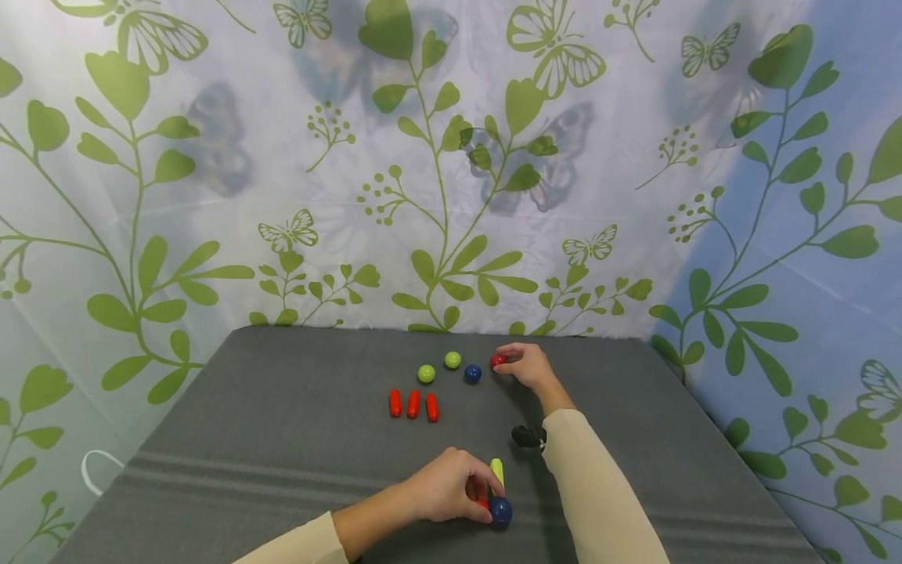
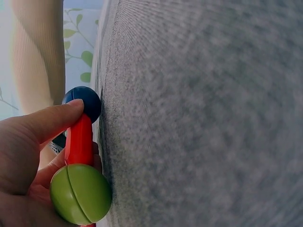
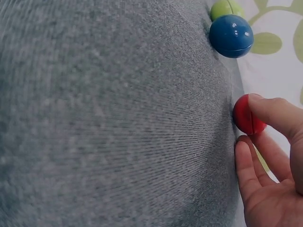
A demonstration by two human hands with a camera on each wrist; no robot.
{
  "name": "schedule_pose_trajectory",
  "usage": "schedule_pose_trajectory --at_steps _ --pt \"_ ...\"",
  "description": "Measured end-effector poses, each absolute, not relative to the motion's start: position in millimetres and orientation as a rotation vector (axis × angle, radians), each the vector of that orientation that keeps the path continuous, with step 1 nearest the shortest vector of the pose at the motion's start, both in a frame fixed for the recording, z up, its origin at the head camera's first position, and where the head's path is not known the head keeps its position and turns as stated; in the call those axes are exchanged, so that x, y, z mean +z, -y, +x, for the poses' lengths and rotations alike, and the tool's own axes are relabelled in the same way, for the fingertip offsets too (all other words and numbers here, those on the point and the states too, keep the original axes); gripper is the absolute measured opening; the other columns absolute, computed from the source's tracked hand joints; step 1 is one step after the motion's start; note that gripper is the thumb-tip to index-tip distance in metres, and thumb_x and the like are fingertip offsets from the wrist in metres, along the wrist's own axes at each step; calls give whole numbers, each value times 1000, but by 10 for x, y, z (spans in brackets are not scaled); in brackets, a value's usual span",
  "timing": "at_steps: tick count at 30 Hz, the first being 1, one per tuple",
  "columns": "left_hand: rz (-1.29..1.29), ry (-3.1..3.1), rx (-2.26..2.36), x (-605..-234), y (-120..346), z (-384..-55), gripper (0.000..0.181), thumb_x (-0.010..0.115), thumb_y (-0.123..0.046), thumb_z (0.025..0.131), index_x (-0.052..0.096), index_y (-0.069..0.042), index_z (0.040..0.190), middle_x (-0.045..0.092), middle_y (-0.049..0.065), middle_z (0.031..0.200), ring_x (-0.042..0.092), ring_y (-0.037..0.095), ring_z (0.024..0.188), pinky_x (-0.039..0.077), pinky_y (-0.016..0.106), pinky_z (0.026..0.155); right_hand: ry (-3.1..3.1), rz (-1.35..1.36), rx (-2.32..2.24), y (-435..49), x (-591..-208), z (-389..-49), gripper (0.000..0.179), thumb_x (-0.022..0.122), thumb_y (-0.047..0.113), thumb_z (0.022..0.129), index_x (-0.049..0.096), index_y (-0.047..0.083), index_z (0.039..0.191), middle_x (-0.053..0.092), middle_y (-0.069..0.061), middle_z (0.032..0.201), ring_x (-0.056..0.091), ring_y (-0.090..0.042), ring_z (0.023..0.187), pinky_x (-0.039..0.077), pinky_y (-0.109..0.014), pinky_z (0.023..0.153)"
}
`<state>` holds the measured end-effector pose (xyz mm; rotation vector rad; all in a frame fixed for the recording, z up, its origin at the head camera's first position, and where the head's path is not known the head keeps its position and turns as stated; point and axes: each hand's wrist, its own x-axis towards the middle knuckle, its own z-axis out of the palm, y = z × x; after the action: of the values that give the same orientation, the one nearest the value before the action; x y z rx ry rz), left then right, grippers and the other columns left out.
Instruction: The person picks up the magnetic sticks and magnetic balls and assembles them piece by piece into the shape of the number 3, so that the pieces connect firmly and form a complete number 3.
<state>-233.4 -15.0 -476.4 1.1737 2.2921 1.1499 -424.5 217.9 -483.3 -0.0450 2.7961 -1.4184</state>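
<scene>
My left hand (image 1: 451,487) grips a toy piece close over the grey cloth, its thumb on a blue ball (image 2: 87,101). A red rod (image 2: 79,142) joins that ball to a green ball (image 2: 81,194), which my hand hides in the head view. Just beyond the blue ball a yellow-green rod (image 1: 497,470) shows, partly behind my fingers. Farther out, my right hand (image 1: 528,366) pinches a red ball (image 3: 245,114) between thumb and fingers, at the right end of a loose row of balls. Another blue ball (image 1: 473,374) sits just left of it.
Two green balls (image 1: 426,374) lie left of the far blue ball. Nearer, several red rods (image 1: 413,404) stand side by side. A dark oval item (image 1: 524,436) shows beside my right sleeve. A leaf-patterned curtain (image 1: 338,196) hangs behind the grey table (image 1: 282,423).
</scene>
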Motion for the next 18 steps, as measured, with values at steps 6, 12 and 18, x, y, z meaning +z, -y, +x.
schedule_pose_trajectory --at_steps 6,12,18 --pt "1149 -2279 1154 -4767 153 -2343 23 85 -10 83 79 -16 105 68 -10 75 58 -6 66 51 15 62 -2797 -27 -1437 -2195 -4860 -4226 39 82 14 88 73 12 125 71 -14 126 64 -31 117 53 -47 95" --pt "1131 -2268 1152 -4760 157 -2348 23 85 -10 83 78 -16 105 68 -10 75 57 -6 66 50 15 62 -2811 -19 -1454 -2206 -4884 -4208 37 83 15 87 74 11 123 72 -13 124 65 -29 115 53 -45 94" --pt "1140 -2281 1139 -4751 155 -2346 23 85 -10 83 78 -16 105 68 -11 75 57 -6 66 51 15 62 -2816 -37 -1442 -2219 -4897 -4172 38 83 17 87 74 11 123 72 -14 124 65 -30 116 53 -45 95"
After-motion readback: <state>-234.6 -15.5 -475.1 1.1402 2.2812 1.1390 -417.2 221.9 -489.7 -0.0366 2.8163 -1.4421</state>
